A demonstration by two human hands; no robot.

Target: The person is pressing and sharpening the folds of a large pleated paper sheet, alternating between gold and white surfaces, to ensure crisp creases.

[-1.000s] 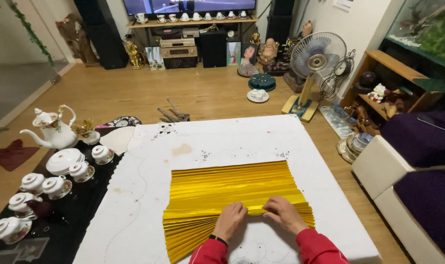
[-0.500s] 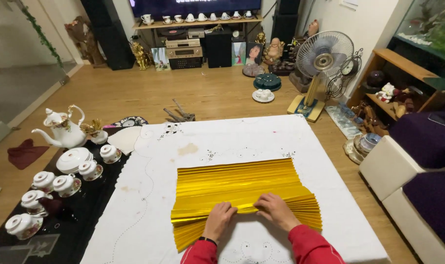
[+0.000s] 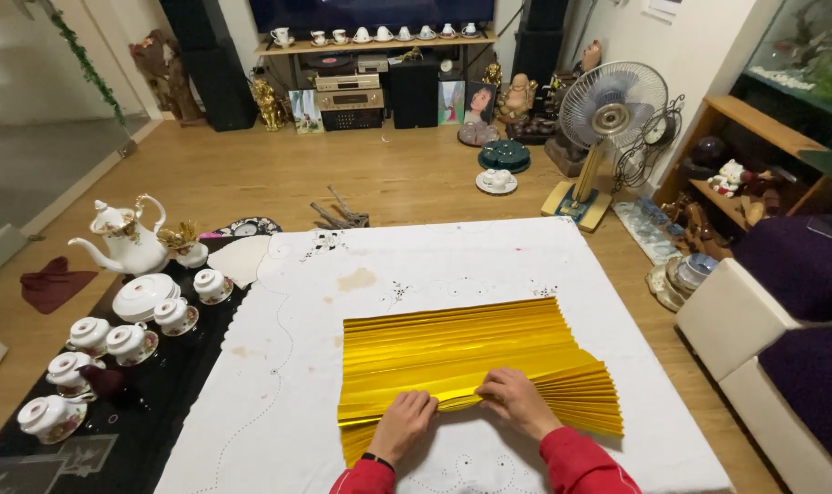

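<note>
Head view: gold pleated paper [image 3: 461, 352] lies on white cloth [image 3: 343, 284], pleats running L–R, fanning wider at R. L hand [image 3: 405, 419] & R hand [image 3: 518, 401] pinch near edge at centre, both touching; paper extends away from hands.
</note>
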